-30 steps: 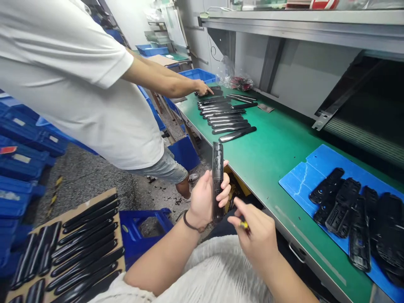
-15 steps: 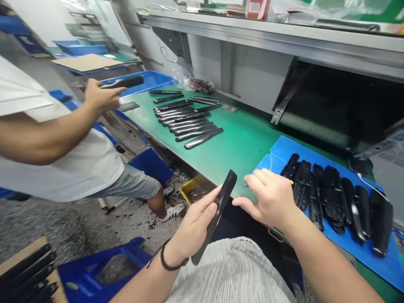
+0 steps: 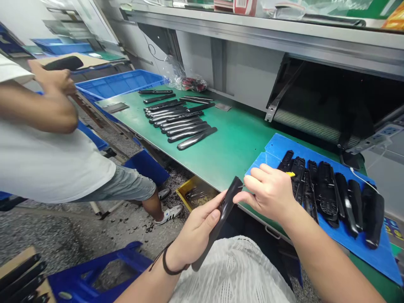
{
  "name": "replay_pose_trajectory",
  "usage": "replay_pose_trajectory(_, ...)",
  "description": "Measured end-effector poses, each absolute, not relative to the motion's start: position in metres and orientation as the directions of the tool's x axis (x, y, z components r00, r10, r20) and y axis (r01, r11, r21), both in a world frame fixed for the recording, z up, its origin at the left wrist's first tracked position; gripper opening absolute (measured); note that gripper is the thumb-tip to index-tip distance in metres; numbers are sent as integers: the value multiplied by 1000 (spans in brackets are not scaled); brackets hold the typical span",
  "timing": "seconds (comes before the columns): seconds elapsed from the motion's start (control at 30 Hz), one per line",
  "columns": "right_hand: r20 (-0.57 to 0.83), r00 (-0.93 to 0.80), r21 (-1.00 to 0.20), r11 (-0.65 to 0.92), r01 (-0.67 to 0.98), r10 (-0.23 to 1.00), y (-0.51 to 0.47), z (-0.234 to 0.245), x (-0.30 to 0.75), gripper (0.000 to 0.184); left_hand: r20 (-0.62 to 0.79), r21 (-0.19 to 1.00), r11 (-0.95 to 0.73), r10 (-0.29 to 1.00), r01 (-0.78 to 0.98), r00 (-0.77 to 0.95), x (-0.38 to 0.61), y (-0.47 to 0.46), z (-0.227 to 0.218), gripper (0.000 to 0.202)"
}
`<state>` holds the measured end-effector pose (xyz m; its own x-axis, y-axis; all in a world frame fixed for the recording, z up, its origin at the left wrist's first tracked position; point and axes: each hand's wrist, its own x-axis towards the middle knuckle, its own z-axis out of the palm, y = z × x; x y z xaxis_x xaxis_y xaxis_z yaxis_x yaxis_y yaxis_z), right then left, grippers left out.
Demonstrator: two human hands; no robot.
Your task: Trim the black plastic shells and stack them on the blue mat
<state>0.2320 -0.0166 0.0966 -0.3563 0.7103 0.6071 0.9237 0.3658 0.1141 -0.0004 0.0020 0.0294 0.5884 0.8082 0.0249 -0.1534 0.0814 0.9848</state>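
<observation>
The green counter is carrying a row of glossy black casings and, toward its right end, a blue mat loaded with black casing parts. We are gripping one black casing in our left hand, just off the counter's front edge. Our right hand, apart but close beside it, is pinching a yellow-handled tool near the casing's upper end. Bare counter is lying open between row and mat.
</observation>
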Motion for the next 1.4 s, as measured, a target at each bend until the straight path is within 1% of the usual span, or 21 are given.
replay_pose_trajectory(0.13, 630, -262, 44, 303, 952, 731, -21, 80, 222, 56, 62, 991, 15, 827, -132, 559, 7, 2, 25, 58)
replay_pose_trajectory(0.3, 611, -179, -53, 266, 963, 771, -25, 67, 208, 60, 68, 990, 4, 858, -138, 510, 14, 4, 24, 55)
replay_pose_trajectory(0.53, 556, -184, -148, 314, 938, 810, -29, 57, 191, 61, 62, 990, 3, 887, -140, 457, 19, 10, 32, 53)
replay_pose_trajectory(0.8, 514, -233, -189, 374, 908, 826, -35, 47, 172, 61, 6, 977, 75, 927, -201, 374, 24, 20, 37, 52)
replay_pose_trajectory(1.1, 532, -266, -116, 380, 917, 804, -40, 40, 167, 57, -29, 959, 126, 935, -254, 352, 28, 25, 42, 54)
replay_pose_trajectory(1.23, 531, -247, -151, 377, 914, 811, -43, 36, 163, 61, -56, 934, 179, 929, -309, 366, 30, 26, 42, 55)
replay_pose_trajectory(1.4, 500, -259, -215, 408, 888, 827, -48, 30, 157, 65, -63, 909, 200, 933, -366, 353, 32, 30, 47, 49)
